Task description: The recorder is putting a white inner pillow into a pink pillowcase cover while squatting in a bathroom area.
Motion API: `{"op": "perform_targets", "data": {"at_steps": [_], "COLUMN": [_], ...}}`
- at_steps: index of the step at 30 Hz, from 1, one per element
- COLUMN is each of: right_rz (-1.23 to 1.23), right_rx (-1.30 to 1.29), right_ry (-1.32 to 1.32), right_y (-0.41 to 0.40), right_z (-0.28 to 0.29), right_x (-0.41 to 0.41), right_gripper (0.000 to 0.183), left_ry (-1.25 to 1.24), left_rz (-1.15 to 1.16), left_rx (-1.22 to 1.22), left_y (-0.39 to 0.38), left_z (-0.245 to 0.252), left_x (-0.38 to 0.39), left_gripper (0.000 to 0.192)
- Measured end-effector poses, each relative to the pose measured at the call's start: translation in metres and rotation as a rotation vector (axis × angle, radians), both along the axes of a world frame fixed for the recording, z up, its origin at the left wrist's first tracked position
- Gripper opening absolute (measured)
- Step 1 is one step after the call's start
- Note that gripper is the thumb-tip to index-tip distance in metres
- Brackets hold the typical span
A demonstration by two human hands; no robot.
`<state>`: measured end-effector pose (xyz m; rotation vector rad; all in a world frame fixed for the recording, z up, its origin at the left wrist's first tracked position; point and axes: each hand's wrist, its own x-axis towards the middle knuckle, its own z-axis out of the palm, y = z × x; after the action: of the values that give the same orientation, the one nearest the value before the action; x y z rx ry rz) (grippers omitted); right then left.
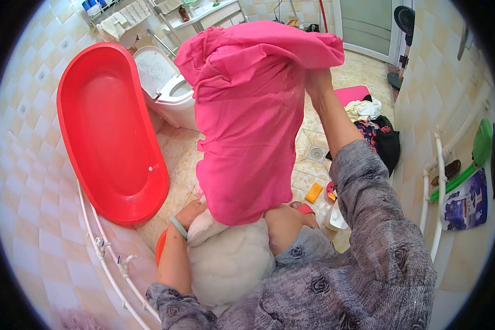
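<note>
A large piece of pink cloth (251,136) hangs in front of me, bunched and folded along its top. My right hand (317,80) is raised beneath the upper right fold and holds the cloth up; its fingers are hidden in the fabric. Below, a soft white stuffed item (231,260), perhaps a pillow or cushion, rests on my lap. The pink cloth's lower end touches it. Low on the left, my left hand (191,213) is at the white item's upper edge, a pale bangle (178,227) on its wrist. Its fingers are partly hidden, so its grip is unclear.
A red plastic tub (107,123) leans on the left, beside a white toilet (177,93). A clothes pile (375,128), floor drain (316,153), yellow-orange bar (313,192) and white bottle (336,218) are on the right. Pipes (439,198) run along the right wall.
</note>
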<state>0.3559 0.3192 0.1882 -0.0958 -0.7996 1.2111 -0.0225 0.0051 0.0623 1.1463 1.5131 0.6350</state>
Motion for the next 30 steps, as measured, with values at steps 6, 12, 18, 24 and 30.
{"op": "perform_targets", "data": {"at_steps": [6, 12, 18, 24, 30], "right_rz": [-0.029, -0.054, -0.016, -0.079, -0.020], "right_rx": [-0.049, -0.169, -0.141, -0.313, -0.282], "right_ry": [-0.082, -0.132, -0.250, -0.235, -0.534], "right_y": [0.021, 0.018, 0.038, 0.038, 0.033], "right_z": [0.051, 0.090, 0.034, 0.010, -0.042], "right_x": [0.022, 0.002, -0.009, -0.003, 0.008], "right_gripper": [0.027, 0.024, 0.021, 0.026, 0.030], "left_ry": [-0.047, 0.208, 0.086, -0.264, 0.203], "left_rz": [-0.026, -0.234, -0.128, -0.202, -0.257], "left_rx": [-0.103, 0.058, 0.229, 0.264, 0.180], "left_y": [0.008, 0.011, 0.007, -0.008, 0.005], "left_z": [0.001, -0.015, 0.061, 0.118, 0.121], "left_x": [0.008, -0.006, 0.059, 0.061, 0.096], "left_gripper": [0.050, 0.040, 0.050, 0.078, 0.106]}}
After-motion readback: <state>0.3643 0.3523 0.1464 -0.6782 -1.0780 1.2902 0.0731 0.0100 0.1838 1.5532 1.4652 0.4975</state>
